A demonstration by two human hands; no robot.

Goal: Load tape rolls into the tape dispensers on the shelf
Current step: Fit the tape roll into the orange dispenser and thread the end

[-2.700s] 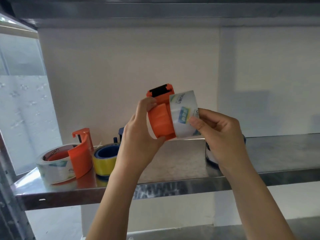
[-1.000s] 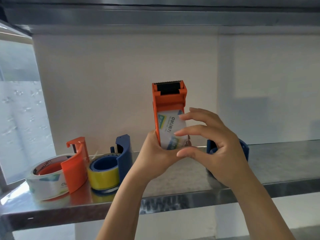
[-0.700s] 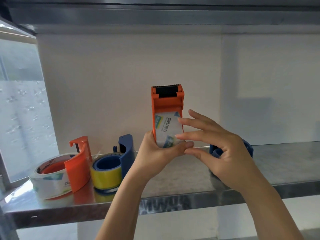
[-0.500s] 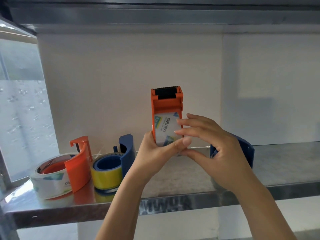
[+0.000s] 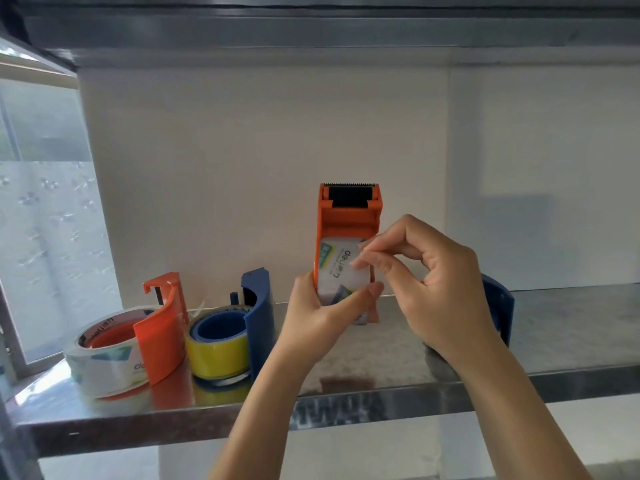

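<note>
a plain cream wall (image 5: 277,150) fills the back of the view. a vertical seam (image 5: 447,168) runs down it right of centre, and a soft grey shadow (image 5: 516,230) lies on the part right of the seam. at the left edge is a window (image 5: 45,237), frosted with a flower pattern below and clear above. a dull metal beam (image 5: 311,32) runs across the top.

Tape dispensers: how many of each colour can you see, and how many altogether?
Orange dispensers: 2, the held orange dispenser and the left orange dispenser.
Blue dispensers: 2, the left blue dispenser and the right blue dispenser.
Total: 4.
</note>
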